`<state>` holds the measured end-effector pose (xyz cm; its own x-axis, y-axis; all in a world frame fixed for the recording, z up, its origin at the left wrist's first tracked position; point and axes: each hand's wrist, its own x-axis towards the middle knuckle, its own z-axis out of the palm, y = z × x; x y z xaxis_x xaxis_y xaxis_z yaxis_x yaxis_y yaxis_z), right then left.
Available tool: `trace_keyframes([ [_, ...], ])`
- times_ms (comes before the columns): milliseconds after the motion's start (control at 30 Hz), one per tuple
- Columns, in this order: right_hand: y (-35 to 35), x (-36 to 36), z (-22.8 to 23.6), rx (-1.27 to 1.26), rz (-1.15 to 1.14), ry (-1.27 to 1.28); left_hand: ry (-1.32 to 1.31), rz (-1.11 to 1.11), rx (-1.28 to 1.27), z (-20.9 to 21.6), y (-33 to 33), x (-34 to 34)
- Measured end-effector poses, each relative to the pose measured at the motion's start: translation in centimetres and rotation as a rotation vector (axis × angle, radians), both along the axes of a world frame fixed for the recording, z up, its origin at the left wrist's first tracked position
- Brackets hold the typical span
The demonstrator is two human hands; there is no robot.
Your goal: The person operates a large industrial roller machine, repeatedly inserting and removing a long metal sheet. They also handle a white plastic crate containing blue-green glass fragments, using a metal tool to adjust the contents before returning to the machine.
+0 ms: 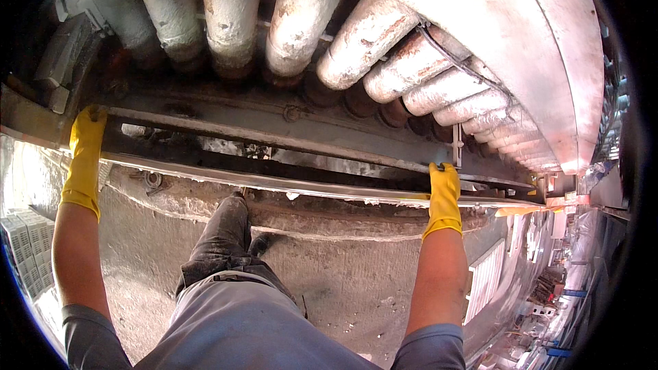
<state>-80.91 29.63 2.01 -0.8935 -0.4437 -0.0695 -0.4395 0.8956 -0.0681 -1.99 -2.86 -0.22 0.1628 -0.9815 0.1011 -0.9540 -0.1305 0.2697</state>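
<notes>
Grey trousers and a dark boot fill the lower centre of the frame, planted on a rough concrete floor [343, 281]. Higher up, the left hand [86, 144] and right hand [444, 195], both in yellow rubber gloves, are closed around a long pale metal strip [288, 183] spanning the middle of the frame. Its seating looks unfinished, since it lies just before the dark slot [274, 157] of the grimy steel frame [274, 120]. Beyond, corroded grey pipes [301, 20] crowd close, leaving little room above; the lower right opens out.

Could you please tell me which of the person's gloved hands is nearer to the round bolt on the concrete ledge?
Left. The left hand grips the long metal bar just above the round bolt; the right hand holds the bar far off.
</notes>
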Motion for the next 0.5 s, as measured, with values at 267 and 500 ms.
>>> trace_keyframes([
  [267, 0.2, -0.5, -0.1, -0.009, 0.003, 0.002, 0.009, 0.021, 0.032, -0.1, -0.3, -0.4],
  [500, 3.1, 1.5, 0.5, -0.021, -0.002, -0.032, -0.017, 0.044, 0.034, -0.3, 3.2, 1.1],
])
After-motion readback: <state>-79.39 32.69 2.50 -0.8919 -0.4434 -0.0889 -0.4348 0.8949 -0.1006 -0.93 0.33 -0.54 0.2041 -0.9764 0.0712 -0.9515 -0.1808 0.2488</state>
